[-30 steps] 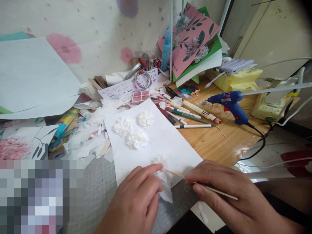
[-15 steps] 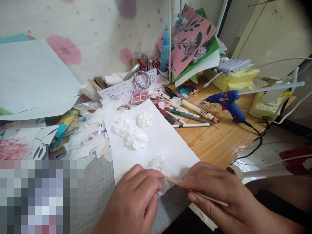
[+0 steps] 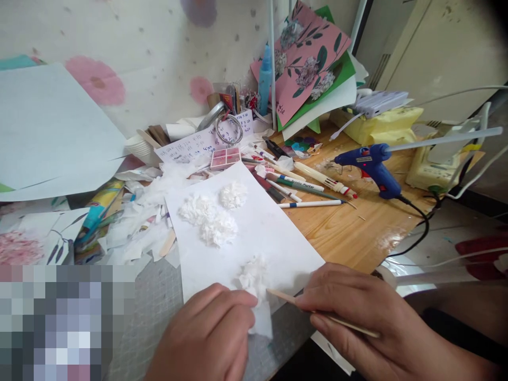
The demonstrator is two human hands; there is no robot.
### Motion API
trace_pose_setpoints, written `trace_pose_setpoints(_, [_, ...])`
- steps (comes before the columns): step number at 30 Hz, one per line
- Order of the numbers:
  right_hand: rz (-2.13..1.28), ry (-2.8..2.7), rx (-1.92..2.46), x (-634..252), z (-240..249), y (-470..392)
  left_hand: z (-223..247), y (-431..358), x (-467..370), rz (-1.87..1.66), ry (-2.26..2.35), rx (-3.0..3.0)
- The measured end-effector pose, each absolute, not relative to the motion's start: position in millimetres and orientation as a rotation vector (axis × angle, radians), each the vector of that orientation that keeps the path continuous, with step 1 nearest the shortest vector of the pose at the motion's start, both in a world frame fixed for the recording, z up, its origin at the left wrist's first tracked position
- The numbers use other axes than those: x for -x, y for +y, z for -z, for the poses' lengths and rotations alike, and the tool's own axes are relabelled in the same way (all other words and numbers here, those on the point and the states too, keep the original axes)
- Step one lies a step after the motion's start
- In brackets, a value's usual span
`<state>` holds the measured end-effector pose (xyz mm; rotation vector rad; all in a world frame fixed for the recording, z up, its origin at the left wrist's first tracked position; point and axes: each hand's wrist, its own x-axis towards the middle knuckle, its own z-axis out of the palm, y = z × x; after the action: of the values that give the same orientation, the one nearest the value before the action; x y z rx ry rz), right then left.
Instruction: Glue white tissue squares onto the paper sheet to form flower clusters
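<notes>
A white sheet of paper [image 3: 278, 233] bears three crumpled white tissue flowers [image 3: 218, 227] near its upper left. At its lower edge lies a looser tissue flower [image 3: 253, 272], with a flat tissue piece [image 3: 262, 317] below it. My left hand [image 3: 210, 328] is closed at that piece's left side, its fingertips on the tissue. My right hand [image 3: 349, 307] grips a thin wooden stick [image 3: 281, 296] between thumb and fingers, the tip touching or just beside the tissue. The underside of my left fingers is hidden.
Markers [image 3: 301, 182] lie behind the sheet. A blue glue gun [image 3: 371, 164] rests on the wooden table [image 3: 337, 238] at the right. Tissue scraps [image 3: 135, 227] are heaped at the left, above a grey cutting mat [image 3: 151, 301]. Pink floral artwork [image 3: 301, 69] leans at the back.
My left hand has shifted left and slightly down, exposing more of the loose flower and the tissue piece. The stick tip is now clear of my left fingers. The view has shifted slightly.
</notes>
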<state>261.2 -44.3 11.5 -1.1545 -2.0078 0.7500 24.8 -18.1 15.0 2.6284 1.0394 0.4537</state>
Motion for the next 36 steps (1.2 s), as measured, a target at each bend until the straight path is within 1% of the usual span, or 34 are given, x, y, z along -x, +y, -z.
trace_pose_setpoints(3, [-0.655, -2.029, 1.115, -257.9, -9.7, -42.7, -12.5, -17.7, -19.7, -0.498, 1.076, -2.643])
trace_pose_setpoints(7, [-0.553, -2.035, 1.084, -253.5, -11.3, -40.0, -9.2, -18.1, -15.9, -0.464, 1.086, -2.627])
trace_pose_setpoints(15, [-0.542, -2.049, 1.074, -251.3, -9.3, -43.1, -9.8, -19.2, -22.7, -0.468, 1.111, -2.578])
trace_pose_setpoints(20, [-0.610, -2.089, 1.034, -254.1, -5.4, -42.0, -4.5, -18.4, -26.3, -0.554, 1.036, -2.602])
trace_pose_setpoints(24, [-0.754, -1.960, 1.108, -258.9, -11.5, -43.3, 3.6, -17.0, -25.9, -0.663, 0.971, -2.622])
trace_pose_setpoints(28, [-0.931, -1.870, 1.139, -260.0, -12.7, -42.8, 0.7, -20.8, -25.4, -0.590, 0.984, -2.670])
trace_pose_setpoints(32, [-0.947, -1.880, 1.114, -257.4, -8.2, -40.5, -5.4, -24.4, -24.8, -0.483, 1.018, -2.688])
trace_pose_setpoints(36, [-0.975, -1.899, 1.172, -257.0, -8.0, -41.1, -2.9, -22.8, -24.9, -0.454, 1.011, -2.720])
